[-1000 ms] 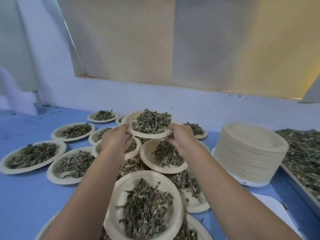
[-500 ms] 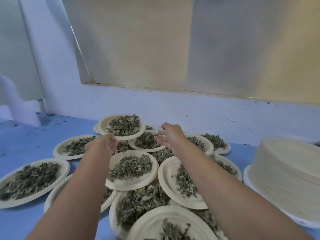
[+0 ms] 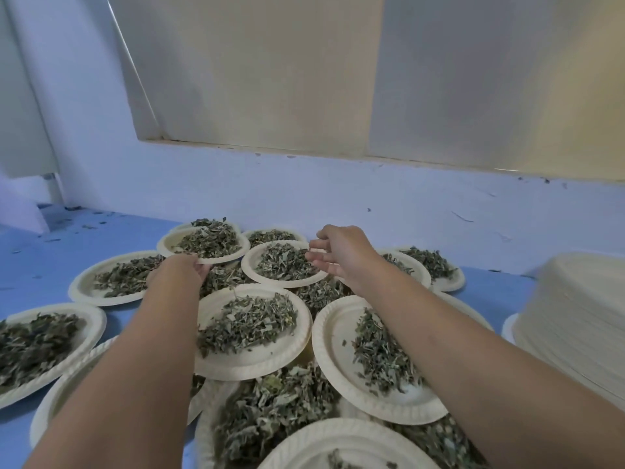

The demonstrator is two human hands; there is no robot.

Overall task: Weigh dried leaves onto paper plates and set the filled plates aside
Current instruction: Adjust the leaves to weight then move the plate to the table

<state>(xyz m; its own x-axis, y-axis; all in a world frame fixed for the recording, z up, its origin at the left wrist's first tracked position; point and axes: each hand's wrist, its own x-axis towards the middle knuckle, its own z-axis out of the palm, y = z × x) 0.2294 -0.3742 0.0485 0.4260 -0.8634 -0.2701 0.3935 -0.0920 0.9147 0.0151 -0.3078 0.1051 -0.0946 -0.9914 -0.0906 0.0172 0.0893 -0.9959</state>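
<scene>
A paper plate (image 3: 165, 243) heaped with dried leaves (image 3: 209, 240) sits at the far side of the cluster, resting on other filled plates. My left hand (image 3: 176, 270) grips its near rim, fingers tucked beneath the edge. My right hand (image 3: 341, 253) hovers just right of a neighbouring filled plate (image 3: 248, 265), fingers loosely curled and holding nothing. Several more filled plates overlap below my forearms, among them a middle plate (image 3: 257, 363) and a right plate (image 3: 333, 360).
A tall stack of empty paper plates (image 3: 575, 316) stands at the right edge. The blue table (image 3: 33, 265) shows bare surface at the far left, with leaf crumbs. A pale wall (image 3: 304, 191) closes the back.
Both hands carried the filled plate away from me and to the left. My right hand has let go of it; my left hand still holds its rim.
</scene>
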